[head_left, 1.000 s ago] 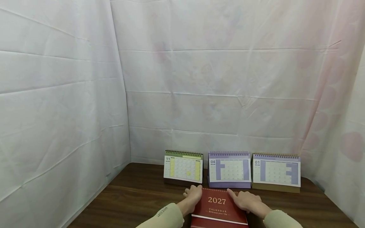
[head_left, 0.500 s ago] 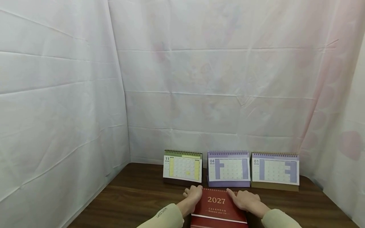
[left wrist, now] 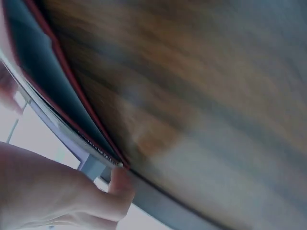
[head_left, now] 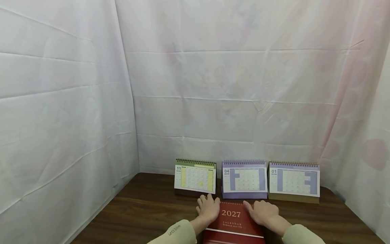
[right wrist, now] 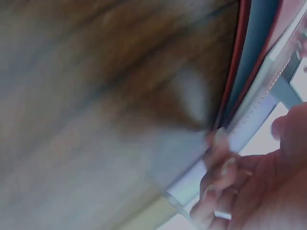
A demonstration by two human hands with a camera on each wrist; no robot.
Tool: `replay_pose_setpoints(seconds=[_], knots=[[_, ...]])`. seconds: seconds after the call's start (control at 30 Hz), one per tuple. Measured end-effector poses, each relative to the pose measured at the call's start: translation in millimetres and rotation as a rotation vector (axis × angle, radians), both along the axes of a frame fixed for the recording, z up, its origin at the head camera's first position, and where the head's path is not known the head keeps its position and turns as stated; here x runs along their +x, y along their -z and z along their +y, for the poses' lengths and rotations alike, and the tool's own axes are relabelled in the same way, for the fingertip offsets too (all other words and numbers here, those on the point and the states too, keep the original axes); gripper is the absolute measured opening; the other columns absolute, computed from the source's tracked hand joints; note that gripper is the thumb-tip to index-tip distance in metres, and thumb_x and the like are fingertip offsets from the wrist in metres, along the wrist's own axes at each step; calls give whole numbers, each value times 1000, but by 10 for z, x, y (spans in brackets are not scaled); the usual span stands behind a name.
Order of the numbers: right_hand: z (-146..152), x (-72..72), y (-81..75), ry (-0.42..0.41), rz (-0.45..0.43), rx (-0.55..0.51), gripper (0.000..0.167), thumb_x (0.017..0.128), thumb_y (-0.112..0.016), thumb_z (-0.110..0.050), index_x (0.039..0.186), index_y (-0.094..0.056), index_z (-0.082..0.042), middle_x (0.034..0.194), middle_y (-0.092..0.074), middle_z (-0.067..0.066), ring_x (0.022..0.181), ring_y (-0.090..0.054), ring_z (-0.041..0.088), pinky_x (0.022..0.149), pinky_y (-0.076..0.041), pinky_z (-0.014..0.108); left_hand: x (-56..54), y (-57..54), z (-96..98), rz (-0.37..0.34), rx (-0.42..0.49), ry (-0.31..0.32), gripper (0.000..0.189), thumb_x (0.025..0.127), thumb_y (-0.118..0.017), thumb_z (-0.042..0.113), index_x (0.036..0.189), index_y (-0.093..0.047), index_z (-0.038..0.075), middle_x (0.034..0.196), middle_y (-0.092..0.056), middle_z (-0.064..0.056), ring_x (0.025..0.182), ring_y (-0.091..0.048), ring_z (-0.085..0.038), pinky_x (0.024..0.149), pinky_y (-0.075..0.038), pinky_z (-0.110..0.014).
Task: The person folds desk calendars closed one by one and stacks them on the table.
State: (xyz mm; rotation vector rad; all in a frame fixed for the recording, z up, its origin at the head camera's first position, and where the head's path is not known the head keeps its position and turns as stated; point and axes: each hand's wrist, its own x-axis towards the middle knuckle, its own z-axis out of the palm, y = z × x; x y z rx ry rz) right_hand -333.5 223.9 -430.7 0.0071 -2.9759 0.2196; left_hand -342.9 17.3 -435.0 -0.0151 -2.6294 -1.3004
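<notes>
A red 2027 desk calendar (head_left: 234, 217) with a spiral top stands at the table's near side, its base propped apart in both wrist views. At its upper left edge my left hand (head_left: 209, 208) has its fingers spread; in the left wrist view a fingertip (left wrist: 122, 179) touches the calendar's corner. My right hand (head_left: 264, 213) is at the upper right edge, thumb beside the cover. In the right wrist view its fingertips (right wrist: 219, 140) touch the other corner, while the thumb is away from it. Neither hand is closed around the calendar.
Behind the red calendar stand three desk calendars in a row: a green one marked 11 (head_left: 195, 178), a purple one marked 04 (head_left: 244, 179) and one marked 01 (head_left: 294, 179) on a tan base. All are on the dark wooden table (head_left: 146, 213). Pale curtains (head_left: 195, 122) enclose it.
My left hand's fingers have loosened and spread upward from the red calendar's corner. The right hand's fingers have lifted slightly too. The calendars look unmoved.
</notes>
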Motion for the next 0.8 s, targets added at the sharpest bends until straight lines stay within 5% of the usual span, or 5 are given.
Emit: replay_pose_setpoints(seconds=[0.17,0.3,0.47,0.63,0.8], knots=[[-81,93,-33,-23,166,78,50,98,-47,-46,73,-65,-6,80,-68,15,76,-63,35,61,-46,50,15,62,5,187,-269,128,52,102,-39,35,134,-47,-5,133,-46,-22,125,-38,-36,97,-30,-58],[-152,176,4,-80,259,76,56,99,-46,-44,108,-63,8,106,-67,24,101,-60,39,81,-47,56,59,90,38,263,-416,191,58,104,-28,40,141,-42,-3,149,-40,-20,140,-32,-36,108,-26,-59],[-238,273,91,-193,290,-27,60,101,-45,-40,134,-49,10,140,-49,28,131,-45,44,99,-40,60,138,90,61,232,-508,245,60,104,-22,43,146,-39,2,157,-31,-15,148,-22,-33,115,-20,-58],[-313,339,170,-326,282,-156,55,102,-46,-29,134,-46,14,145,-40,33,137,-35,47,105,-36,60,198,112,53,182,-548,274,60,104,-20,41,149,-35,4,159,-26,-14,150,-17,-31,116,-19,-57],[-342,378,210,-348,272,-169,52,101,-48,-25,133,-46,16,143,-40,35,137,-33,49,106,-35,59,223,163,32,179,-528,300,56,104,-27,33,147,-35,-2,157,-28,-20,148,-19,-36,115,-21,-57]])
